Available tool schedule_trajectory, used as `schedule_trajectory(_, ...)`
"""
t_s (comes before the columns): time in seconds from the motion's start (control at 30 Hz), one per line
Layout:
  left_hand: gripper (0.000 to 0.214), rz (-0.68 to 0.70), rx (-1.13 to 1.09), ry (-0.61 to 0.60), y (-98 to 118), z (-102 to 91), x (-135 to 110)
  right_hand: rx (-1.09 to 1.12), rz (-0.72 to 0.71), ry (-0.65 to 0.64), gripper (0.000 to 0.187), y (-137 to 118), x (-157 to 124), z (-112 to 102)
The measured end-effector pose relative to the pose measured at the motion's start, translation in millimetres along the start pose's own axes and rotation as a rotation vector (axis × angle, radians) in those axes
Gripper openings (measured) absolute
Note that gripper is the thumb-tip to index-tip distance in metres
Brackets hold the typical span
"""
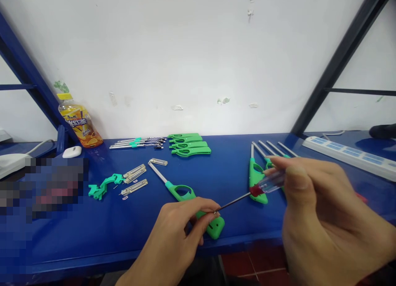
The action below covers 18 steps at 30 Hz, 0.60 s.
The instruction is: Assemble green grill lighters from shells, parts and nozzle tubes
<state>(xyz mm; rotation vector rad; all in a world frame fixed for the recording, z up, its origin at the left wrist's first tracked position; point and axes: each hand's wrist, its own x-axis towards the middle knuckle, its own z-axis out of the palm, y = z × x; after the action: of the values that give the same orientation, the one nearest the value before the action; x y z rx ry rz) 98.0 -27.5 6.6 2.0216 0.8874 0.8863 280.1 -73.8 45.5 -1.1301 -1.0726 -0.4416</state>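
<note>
My right hand (321, 211) is closed around a screwdriver (269, 183) with a clear handle and a red collar. Its thin shaft slants down to the left, and the tip meets the fingertips of my left hand (182, 228). Thumb and index finger of that hand pinch a tiny shiny piece at the tip, which looks like a small screw (215, 212). Under my left hand a green gas lighter (173, 189) with a long metal nozzle lies on the blue table (123, 232). My fingers hide its middle; its rounded end with small holes shows.
Several lighters (258, 183) lie right, partly behind my right hand. Green handle shells (192, 147) and metal nozzles with wires (136, 143) sit at the back. Clear fuel tanks (134, 187) and teal parts (105, 186) lie left. A drink bottle (79, 123) and power strip (349, 154) flank them.
</note>
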Motion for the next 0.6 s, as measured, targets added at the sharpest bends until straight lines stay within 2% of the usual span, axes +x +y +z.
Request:
schedule_trajectory(0.17,0.017,-0.009,0.005,-0.004,-1.5,-1.1,-1.4,0.013,-0.009,0.012,0.013,0.2,-0.5,-1.2)
schedule_trajectory(0.37,0.018,0.020,0.034,-0.006,-1.3,-0.3,0.4,0.051,0.064,-0.034,0.022,-0.3,-5.1,-1.6)
schedule_trajectory(0.6,0.018,0.011,0.074,-0.022,0.7,0.1,-1.3,0.057,0.024,-0.004,0.015,0.5,-3.7,1.5)
